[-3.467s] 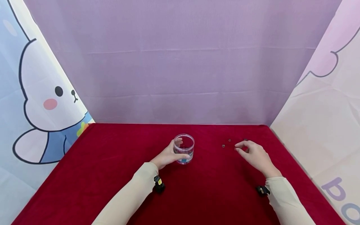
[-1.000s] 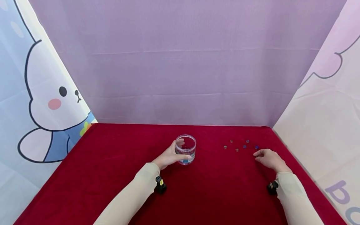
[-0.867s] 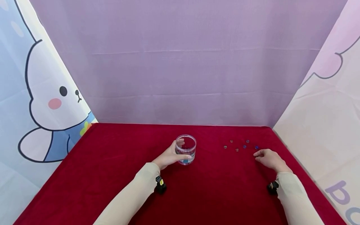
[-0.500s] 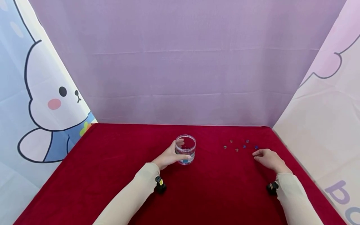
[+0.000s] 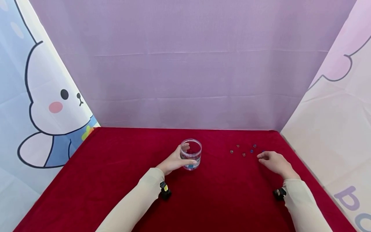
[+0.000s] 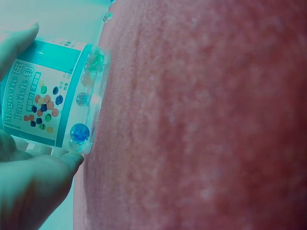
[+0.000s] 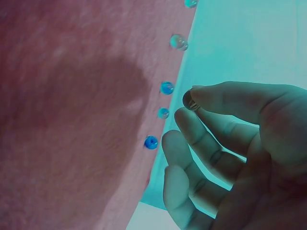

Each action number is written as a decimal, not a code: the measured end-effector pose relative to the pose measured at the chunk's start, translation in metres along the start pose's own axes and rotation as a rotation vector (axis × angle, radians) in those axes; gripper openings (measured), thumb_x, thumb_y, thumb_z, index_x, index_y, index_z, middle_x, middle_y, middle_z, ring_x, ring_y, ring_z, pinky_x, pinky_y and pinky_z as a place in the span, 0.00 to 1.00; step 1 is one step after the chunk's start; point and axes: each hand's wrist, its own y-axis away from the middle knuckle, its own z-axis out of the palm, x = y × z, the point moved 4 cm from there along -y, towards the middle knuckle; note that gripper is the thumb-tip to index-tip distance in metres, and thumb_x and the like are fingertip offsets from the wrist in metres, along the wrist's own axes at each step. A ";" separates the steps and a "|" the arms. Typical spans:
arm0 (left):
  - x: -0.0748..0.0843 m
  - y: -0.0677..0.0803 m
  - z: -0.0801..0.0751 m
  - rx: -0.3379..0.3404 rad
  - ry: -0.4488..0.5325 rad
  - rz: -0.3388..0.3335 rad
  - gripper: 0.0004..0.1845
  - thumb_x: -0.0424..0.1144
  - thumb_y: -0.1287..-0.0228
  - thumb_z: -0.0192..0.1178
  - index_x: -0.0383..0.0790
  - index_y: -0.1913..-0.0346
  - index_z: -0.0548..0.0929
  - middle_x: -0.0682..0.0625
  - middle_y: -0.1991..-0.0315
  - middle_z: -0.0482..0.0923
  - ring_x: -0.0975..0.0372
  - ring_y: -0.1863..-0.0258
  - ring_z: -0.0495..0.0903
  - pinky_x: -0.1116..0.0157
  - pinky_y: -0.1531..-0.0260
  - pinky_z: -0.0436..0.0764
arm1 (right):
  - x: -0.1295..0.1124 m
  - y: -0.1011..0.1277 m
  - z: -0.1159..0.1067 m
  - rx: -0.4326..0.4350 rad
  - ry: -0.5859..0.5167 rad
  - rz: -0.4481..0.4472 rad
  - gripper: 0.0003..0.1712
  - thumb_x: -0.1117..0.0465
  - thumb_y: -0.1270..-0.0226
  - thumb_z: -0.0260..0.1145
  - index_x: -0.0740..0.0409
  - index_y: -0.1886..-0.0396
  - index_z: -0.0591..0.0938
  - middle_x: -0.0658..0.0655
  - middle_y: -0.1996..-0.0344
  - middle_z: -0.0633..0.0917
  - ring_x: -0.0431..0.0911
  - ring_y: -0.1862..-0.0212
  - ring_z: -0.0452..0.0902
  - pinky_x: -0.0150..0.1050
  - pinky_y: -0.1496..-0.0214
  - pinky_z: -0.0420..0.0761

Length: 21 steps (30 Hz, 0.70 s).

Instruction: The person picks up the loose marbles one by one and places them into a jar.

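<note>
My left hand [image 5: 172,161] grips a clear plastic jar [image 5: 191,166], uncapped and upright on the red cloth. In the left wrist view the jar's label [image 6: 43,100] reads "Magnetic Particle", and several glass marbles, one a blue marble [image 6: 79,132], lie at its bottom. On the right, my right hand [image 5: 273,162] hovers low over the cloth. Its thumb and index finger pinch a small dark glass marble [image 7: 187,100], seen in the right wrist view; the other fingers curl loosely. Just beyond the fingers lies a blue marble [image 7: 151,142], partly covered by the hand in the head view.
Several loose marbles are scattered on the red cloth [image 5: 220,193] between jar and right hand, among them a clear marble [image 5: 231,151] and a blue marble [image 5: 251,151]. A purple curtain [image 5: 185,64] closes off the back; printed cloths hang at both sides.
My right hand first moved right and nearer, uncovering more marbles, then in the last half second edged left and slightly away. The left hand and jar stay in place.
</note>
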 end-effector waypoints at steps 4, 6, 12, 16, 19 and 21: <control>0.000 0.000 0.000 -0.001 -0.001 0.004 0.53 0.53 0.47 0.77 0.51 0.24 0.55 0.53 0.26 0.59 0.54 0.28 0.58 0.45 0.35 0.68 | -0.008 0.002 -0.001 0.008 0.001 -0.014 0.15 0.61 0.30 0.64 0.64 0.48 0.83 0.64 0.55 0.84 0.60 0.52 0.79 0.60 0.53 0.78; 0.000 0.000 0.000 -0.002 -0.003 0.002 0.53 0.53 0.47 0.77 0.52 0.24 0.55 0.53 0.26 0.59 0.54 0.28 0.58 0.46 0.35 0.68 | -0.012 0.002 -0.002 0.010 0.004 -0.024 0.16 0.61 0.30 0.64 0.63 0.47 0.84 0.63 0.55 0.84 0.60 0.52 0.79 0.60 0.54 0.78; 0.001 0.000 -0.001 0.001 -0.010 0.002 0.53 0.53 0.48 0.77 0.52 0.24 0.55 0.54 0.26 0.59 0.55 0.28 0.58 0.46 0.34 0.68 | -0.025 0.002 -0.004 0.025 0.014 -0.058 0.16 0.60 0.30 0.64 0.62 0.46 0.84 0.61 0.55 0.85 0.58 0.52 0.79 0.58 0.56 0.79; 0.001 0.000 -0.001 0.002 -0.014 0.001 0.53 0.53 0.48 0.77 0.53 0.24 0.55 0.53 0.26 0.58 0.54 0.28 0.58 0.46 0.34 0.67 | -0.033 0.001 -0.006 0.035 0.022 -0.078 0.16 0.60 0.30 0.64 0.61 0.46 0.84 0.60 0.55 0.85 0.59 0.52 0.79 0.60 0.57 0.79; 0.000 0.000 0.000 -0.001 -0.010 0.002 0.53 0.53 0.47 0.77 0.52 0.24 0.54 0.53 0.25 0.58 0.54 0.28 0.57 0.45 0.34 0.67 | -0.038 0.001 -0.007 0.041 0.025 -0.086 0.16 0.60 0.30 0.65 0.61 0.46 0.84 0.61 0.55 0.85 0.60 0.51 0.79 0.61 0.57 0.78; 0.000 0.001 0.000 -0.001 -0.008 0.002 0.53 0.53 0.47 0.77 0.52 0.24 0.54 0.53 0.25 0.58 0.54 0.28 0.57 0.45 0.34 0.67 | -0.042 0.001 -0.007 0.046 0.025 -0.089 0.16 0.60 0.30 0.64 0.60 0.46 0.84 0.61 0.53 0.85 0.60 0.49 0.79 0.61 0.56 0.78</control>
